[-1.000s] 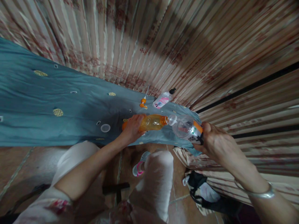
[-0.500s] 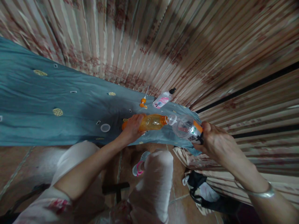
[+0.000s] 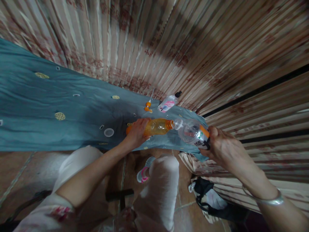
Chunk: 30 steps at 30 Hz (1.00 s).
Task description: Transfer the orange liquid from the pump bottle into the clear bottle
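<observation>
My left hand [image 3: 138, 132] is wrapped round an orange see-through bottle [image 3: 158, 126], tilted nearly flat with its open neck pointing right. My right hand [image 3: 220, 141] grips a clear plastic bottle [image 3: 190, 131] with an orange and white label, also lying nearly level. The two bottle mouths meet; whether one sits inside the other I cannot tell. Behind them on the cloth lies an orange pump head [image 3: 148, 105] with a thin clear tube. Beside it is a clear bottle [image 3: 168, 103] with a pink label and black top.
A teal patterned cloth [image 3: 79, 112] covers the long narrow surface, and a small round whitish lid [image 3: 108, 132] lies on it at left. A pleated curtain [image 3: 135, 48] hangs along the back and right. A dark bag [image 3: 205, 193] is on the tiled floor.
</observation>
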Each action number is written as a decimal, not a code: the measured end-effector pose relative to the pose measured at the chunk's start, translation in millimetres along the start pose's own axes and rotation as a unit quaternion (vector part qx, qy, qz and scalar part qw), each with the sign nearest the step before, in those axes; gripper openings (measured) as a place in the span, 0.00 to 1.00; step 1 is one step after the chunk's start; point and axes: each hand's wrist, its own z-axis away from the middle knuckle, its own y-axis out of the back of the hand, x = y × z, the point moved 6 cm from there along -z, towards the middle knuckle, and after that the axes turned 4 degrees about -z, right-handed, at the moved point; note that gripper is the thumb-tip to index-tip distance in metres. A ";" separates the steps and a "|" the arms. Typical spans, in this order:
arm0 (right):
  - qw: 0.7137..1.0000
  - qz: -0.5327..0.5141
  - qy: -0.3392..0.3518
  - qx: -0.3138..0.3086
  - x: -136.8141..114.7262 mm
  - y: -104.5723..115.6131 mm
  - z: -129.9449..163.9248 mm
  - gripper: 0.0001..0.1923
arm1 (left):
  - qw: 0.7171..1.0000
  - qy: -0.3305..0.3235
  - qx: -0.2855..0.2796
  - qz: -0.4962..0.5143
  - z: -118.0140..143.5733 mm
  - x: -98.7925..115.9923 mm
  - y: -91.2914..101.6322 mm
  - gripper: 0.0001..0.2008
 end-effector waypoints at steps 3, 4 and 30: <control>1.000 0.002 -0.002 -0.011 0.0 -0.7 -0.1 0.15 | 1.000 0.007 -0.007 -0.002 -0.4 0.0 0.1 0.35; 1.000 0.004 -0.005 -0.013 0.1 -0.6 -0.1 0.15 | 1.000 0.007 -0.007 -0.003 -0.4 -0.1 0.1 0.35; 1.000 0.008 -0.004 0.005 0.2 -0.3 0.6 0.15 | 1.000 -0.011 0.011 -0.008 0.4 -1.3 -1.2 0.34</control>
